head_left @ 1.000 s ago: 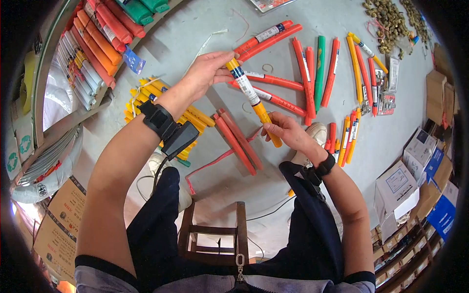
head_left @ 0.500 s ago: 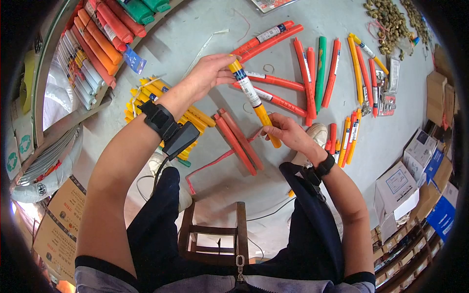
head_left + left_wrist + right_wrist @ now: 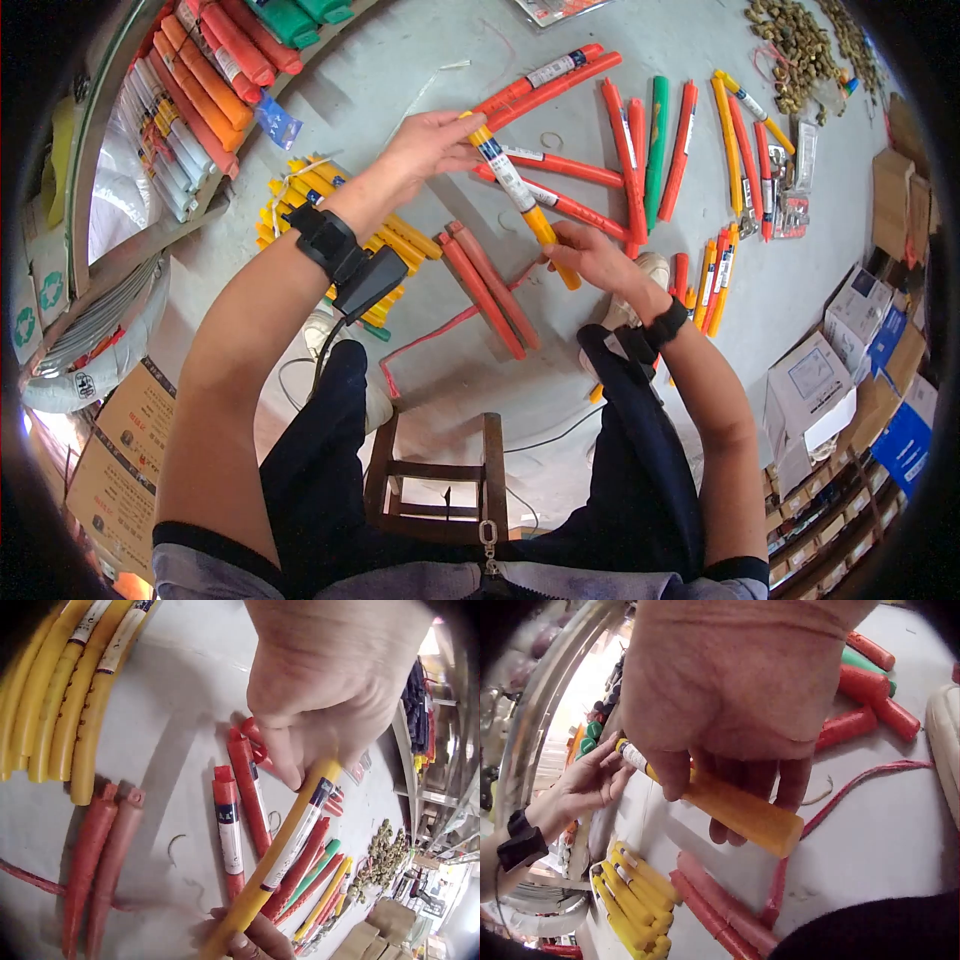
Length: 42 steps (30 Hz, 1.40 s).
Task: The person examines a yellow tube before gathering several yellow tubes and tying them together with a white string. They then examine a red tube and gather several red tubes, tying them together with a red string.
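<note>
A long yellow tube (image 3: 514, 187) with a white and dark-blue label slants between my two hands above the floor. My left hand (image 3: 428, 148) pinches its upper end between thumb and fingers. Near the lower end, my right hand (image 3: 597, 262) holds it with the thumb on one side and fingers on the other; in the right wrist view the blunt yellow end (image 3: 780, 832) sticks out past the fingers. Behind the tube lie red tubes (image 3: 575, 170), some with similar labels. Two plain red tubes (image 3: 487, 290) lie side by side below it.
A tied bundle of yellow tubes (image 3: 405, 240) lies left, beside my left forearm. Red, green (image 3: 655, 150) and yellow tubes are spread to the right. A shelf rack (image 3: 170, 235) holds more tubes at left. Cardboard boxes (image 3: 810, 380) stand right; a wooden stool (image 3: 435, 470) is below me.
My right hand has shifted slightly up and to the right, with the tube's lower end moving along. The left hand keeps its pinch, nearly still. My right leg has shifted a little.
</note>
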Motion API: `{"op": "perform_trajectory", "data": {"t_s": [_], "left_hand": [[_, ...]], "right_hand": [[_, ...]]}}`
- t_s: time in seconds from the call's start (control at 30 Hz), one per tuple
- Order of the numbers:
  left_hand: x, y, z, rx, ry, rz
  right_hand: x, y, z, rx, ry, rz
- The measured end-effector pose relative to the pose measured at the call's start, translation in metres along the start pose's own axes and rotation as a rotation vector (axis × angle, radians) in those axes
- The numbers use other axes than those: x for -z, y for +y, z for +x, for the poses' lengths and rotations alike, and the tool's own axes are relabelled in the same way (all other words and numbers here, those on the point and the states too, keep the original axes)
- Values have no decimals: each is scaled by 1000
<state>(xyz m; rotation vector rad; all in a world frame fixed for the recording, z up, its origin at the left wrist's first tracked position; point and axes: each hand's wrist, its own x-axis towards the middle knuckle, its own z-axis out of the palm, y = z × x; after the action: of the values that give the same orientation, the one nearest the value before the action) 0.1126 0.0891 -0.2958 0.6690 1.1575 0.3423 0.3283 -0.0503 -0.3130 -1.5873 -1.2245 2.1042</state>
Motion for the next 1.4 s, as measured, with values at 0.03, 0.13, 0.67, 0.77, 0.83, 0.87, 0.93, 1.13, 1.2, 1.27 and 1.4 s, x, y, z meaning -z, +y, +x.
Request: {"op": "perform_trajectory", "data": {"t_s": [0.03,0.13,0.67,0.77,0.83,0.87,0.93,1.13,1.2,1.27,1.4], "left_hand": [[1,1,0,0,28,-25],[17,5,7,-33,25,-61],[140,-2,-96,-174,195,-282],[156,-18,-107,-198,222,-321],[164,-28,-109,-208,251,-323],[168,-31,-110,-206,260,-330],[172,-35,-110,-195,212,-340],[180,-32,-115,-200,295,-198],[191,-41,-114,-236,351,-123],[206,-63,-105,-316,583,300],[192,-62,-128,-225,728,787]], "right_hand": [[2,-5,2,19,-1,-30],[8,-37,10,-11,-56,-10],[-76,-152,38,27,-286,-127],[-101,-140,49,-11,-288,-120],[-116,-133,54,-6,-246,-111],[-122,-131,56,-9,-257,-114],[-132,-128,59,12,-246,-144],[-134,-118,57,-10,-252,-138],[-134,-114,55,-40,-260,-131],[-135,-104,55,-35,-201,-170],[-142,-90,62,95,-131,-425]]}}
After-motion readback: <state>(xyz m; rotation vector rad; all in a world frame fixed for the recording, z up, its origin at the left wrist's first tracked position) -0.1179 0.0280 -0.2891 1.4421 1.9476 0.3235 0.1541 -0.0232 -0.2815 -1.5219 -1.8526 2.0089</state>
